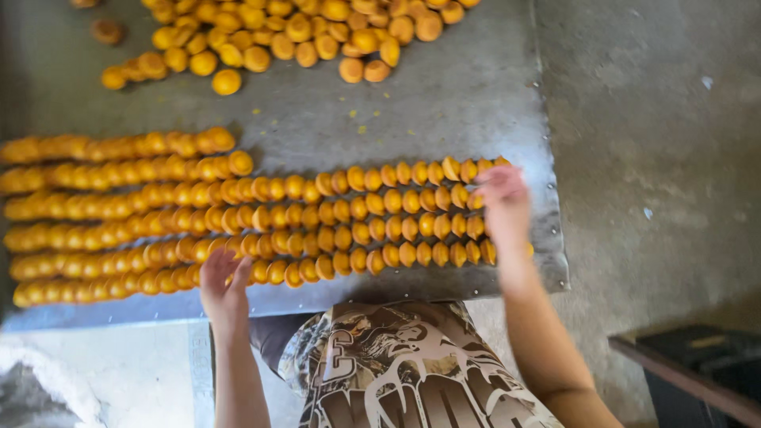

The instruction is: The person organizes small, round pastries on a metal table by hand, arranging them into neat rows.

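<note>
Rows of small round orange pieces (372, 208), set on edge and packed close like coins, lie across a grey metal desk (444, 111). Six rows or so run side by side from the far left to near the desk's right edge; the upper two stop short, about a third of the way across. The pieces look like small cakes or fruit halves; motion blur prevents a firmer identification.

The left hand (224, 287) rests at the nearest row, left of centre, fingers spread and touching the pieces from the near side. Its grip is loose and holds nothing that can be seen. The right hand (502, 204) is at the right-hand ends of the rows, fingers laid over the end pieces. It is blurred, and whether that grip is closed on a piece cannot be told.

Judgement: the step in hand is squaring up the rows, one hand steadying the near row while the other presses the ends together. The next move calls for light, even pressure along the line, since upright pieces would topple easily.

A loose heap of the same pieces (317, 32) lies at the far side, well apart from the rows. A concrete floor (658, 143) shows to the right.
</note>
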